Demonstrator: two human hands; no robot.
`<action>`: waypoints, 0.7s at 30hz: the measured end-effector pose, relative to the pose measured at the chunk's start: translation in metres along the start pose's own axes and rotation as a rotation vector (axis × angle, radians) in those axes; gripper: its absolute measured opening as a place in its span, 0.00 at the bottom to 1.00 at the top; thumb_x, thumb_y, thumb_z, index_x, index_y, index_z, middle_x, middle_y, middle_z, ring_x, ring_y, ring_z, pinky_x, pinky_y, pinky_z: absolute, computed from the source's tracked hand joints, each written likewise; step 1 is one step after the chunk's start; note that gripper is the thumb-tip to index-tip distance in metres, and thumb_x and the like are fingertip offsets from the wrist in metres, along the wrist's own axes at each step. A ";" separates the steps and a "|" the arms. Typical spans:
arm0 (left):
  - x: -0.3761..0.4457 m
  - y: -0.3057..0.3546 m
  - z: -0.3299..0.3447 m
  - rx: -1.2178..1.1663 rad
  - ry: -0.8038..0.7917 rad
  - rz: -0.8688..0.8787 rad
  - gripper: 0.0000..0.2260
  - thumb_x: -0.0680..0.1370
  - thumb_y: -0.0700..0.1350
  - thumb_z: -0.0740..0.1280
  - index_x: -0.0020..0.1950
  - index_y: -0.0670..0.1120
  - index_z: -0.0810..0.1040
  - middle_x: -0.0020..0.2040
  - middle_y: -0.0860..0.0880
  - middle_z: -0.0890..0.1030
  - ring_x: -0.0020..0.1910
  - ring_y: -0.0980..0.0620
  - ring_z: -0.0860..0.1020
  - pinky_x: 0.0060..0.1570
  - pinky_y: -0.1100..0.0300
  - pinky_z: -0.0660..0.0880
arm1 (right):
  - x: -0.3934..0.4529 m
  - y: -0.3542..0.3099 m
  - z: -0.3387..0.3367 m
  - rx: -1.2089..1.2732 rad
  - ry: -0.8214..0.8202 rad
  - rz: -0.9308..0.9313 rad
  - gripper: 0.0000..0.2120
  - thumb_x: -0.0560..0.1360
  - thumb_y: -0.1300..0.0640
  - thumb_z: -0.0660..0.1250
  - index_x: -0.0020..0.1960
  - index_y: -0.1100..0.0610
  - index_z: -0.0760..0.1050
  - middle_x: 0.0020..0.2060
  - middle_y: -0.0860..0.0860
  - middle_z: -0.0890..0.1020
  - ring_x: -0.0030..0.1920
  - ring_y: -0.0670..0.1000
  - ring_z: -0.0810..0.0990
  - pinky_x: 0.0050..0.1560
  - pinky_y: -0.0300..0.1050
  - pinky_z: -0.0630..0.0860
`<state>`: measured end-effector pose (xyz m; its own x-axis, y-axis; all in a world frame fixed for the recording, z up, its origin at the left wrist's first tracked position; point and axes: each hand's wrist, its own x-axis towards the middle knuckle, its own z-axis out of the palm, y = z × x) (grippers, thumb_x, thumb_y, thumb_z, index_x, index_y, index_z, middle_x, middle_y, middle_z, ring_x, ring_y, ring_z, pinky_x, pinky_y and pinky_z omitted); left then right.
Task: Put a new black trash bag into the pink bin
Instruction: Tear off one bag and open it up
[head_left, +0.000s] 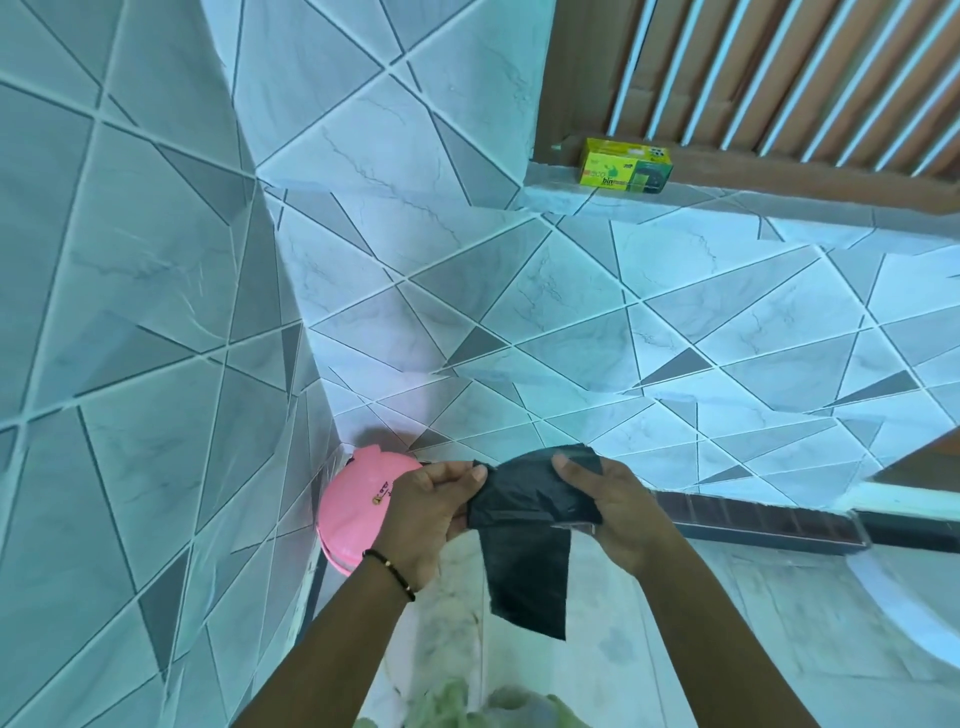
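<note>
A folded black trash bag (524, 540) hangs in front of me, held by both hands. My left hand (421, 514) pinches its upper left edge between thumb and fingers. Its upper right part is gripped by my right hand (618, 512), thumb on top. A loose flap of the bag droops below the hands. The pink bin (353, 504) stands in the tiled corner on the floor, its lid down, partly hidden behind my left hand and wrist.
A green and yellow box of bin bags (626, 164) sits on the tiled window ledge (561, 195) at upper right. A dark long bar (769, 522) runs along the wall's foot to the right. Grey tiled walls close in left and ahead.
</note>
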<state>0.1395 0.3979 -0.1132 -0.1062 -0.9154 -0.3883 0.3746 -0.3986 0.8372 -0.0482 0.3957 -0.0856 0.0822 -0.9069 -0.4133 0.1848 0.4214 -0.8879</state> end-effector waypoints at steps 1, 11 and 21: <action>0.001 0.002 0.003 -0.013 0.011 0.011 0.03 0.73 0.37 0.68 0.43 0.40 0.81 0.35 0.47 0.85 0.32 0.53 0.82 0.34 0.62 0.80 | 0.000 -0.001 0.000 0.003 0.022 -0.012 0.08 0.74 0.60 0.67 0.49 0.63 0.80 0.40 0.55 0.85 0.41 0.54 0.84 0.41 0.45 0.81; 0.005 0.015 0.028 -0.071 -0.003 -0.049 0.10 0.77 0.48 0.63 0.43 0.44 0.81 0.35 0.49 0.84 0.33 0.53 0.81 0.35 0.62 0.80 | 0.010 -0.013 0.002 0.061 0.142 -0.142 0.05 0.74 0.64 0.65 0.41 0.60 0.80 0.31 0.50 0.84 0.33 0.48 0.82 0.32 0.40 0.80; 0.009 0.015 0.028 -0.132 0.042 0.011 0.06 0.77 0.38 0.63 0.44 0.41 0.80 0.35 0.48 0.84 0.32 0.55 0.81 0.30 0.64 0.78 | 0.019 -0.008 0.010 -0.039 0.226 -0.162 0.16 0.72 0.51 0.70 0.41 0.66 0.77 0.33 0.60 0.77 0.33 0.57 0.74 0.37 0.53 0.74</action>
<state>0.1185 0.3823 -0.0937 -0.0644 -0.9153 -0.3976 0.4940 -0.3754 0.7842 -0.0379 0.3747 -0.0842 -0.1668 -0.9405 -0.2960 0.1399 0.2746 -0.9513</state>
